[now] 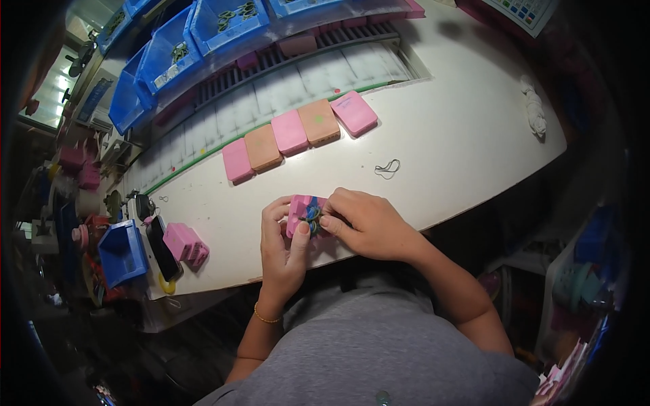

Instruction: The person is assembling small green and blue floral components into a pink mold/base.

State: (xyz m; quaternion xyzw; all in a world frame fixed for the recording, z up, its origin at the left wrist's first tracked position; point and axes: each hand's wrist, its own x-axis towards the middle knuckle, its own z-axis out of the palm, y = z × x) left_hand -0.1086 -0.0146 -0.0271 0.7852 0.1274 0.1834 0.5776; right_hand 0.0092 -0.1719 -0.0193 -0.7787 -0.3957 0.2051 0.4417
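Between both hands' fingers (305,229), pink case (301,206)

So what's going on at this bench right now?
A person at a white table holds a small pink block in both hands. The left hand cradles it while the right hand works at something blue and dark on its face. A row of pink and tan blocks lies ahead, with blue bins behind.

Between the hands, the pink case (302,211) looks smooth matt plastic; beyond them, the white desk (460,135) has a smooth, faintly glossy finish.
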